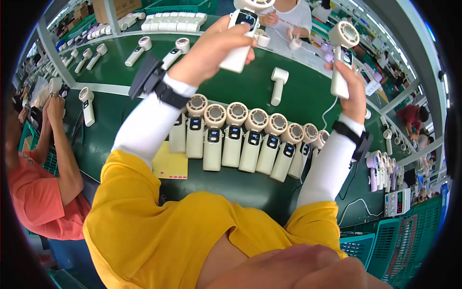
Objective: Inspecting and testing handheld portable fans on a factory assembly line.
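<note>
My left hand (208,52) is raised at the top, wrapped round the handle of a cream handheld fan (236,54) with a lit dark display; the fan's head is cut off by the picture edge. At the upper right my right hand (355,91) grips a second handheld fan (339,82), its round grille tilted up. A white cable (329,111) hangs below that hand. Between my forearms stands a row of similar handheld fans (233,144), several with lit displays; my right forearm partly hides the row's right end.
Yellow paper (169,163) lies by the row's left end on the green table (221,185). Another fan (277,86) lies beyond the row. A co-worker in red (43,197) sits at left, another in white (294,19) opposite. Green crates (409,241) and a meter (397,202) stand at right.
</note>
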Available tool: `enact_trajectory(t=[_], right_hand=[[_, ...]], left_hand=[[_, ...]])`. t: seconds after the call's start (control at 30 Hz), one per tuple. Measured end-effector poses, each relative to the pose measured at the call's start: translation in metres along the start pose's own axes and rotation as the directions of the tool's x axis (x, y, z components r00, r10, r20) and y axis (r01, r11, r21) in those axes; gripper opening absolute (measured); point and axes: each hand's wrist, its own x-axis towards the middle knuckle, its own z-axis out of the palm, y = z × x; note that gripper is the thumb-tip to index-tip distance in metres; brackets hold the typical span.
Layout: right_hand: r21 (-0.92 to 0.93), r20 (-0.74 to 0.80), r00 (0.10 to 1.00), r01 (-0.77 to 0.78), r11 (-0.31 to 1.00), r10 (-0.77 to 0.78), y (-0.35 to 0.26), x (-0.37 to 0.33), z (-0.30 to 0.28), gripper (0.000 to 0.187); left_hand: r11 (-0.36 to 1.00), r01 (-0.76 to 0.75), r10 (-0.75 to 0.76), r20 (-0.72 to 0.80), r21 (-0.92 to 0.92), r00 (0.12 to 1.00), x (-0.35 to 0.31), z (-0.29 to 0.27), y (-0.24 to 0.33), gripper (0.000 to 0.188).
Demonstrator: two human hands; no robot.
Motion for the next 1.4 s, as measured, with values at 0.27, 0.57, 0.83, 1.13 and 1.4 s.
enact_trajectory(t=[0.27, 0.57, 0.83, 1.13, 1.4], right_hand=[[0.018, 0.118, 0.929, 0.352, 0.936, -0.352, -0.035, -0.135, 0.098, 0.035], [0.279, 0.189, 0.973, 0.073, 0.957, -0.129, -0.015, -0.153, 0.148, 0.027], [0.121, 0.167, 0.927, 0.319, 0.940, -0.336, 0.015, -0.142, 0.146, 0.025], [0.074, 0.152, 0.918, 0.358, 0.931, -0.365, 0.011, -0.147, 0.148, 0.028], [0.086, 0.153, 0.921, 0.348, 0.934, -0.358, 0.011, -0.149, 0.149, 0.029]], left_hand=[[0.992, -0.085, 0.087, 0.010, -0.089, 0.996, -0.093, 0.041, 0.036, 0.033], [0.981, 0.003, 0.001, 0.019, -0.192, 1.000, -0.138, 0.043, 0.050, 0.040], [0.998, -0.024, 0.023, -0.017, -0.062, 1.000, -0.137, 0.040, 0.046, 0.041], [0.989, 0.013, -0.008, 0.032, -0.146, 0.999, -0.135, 0.036, 0.043, 0.038], [0.989, -0.004, 0.010, 0.045, -0.146, 0.999, -0.137, 0.035, 0.044, 0.037]])
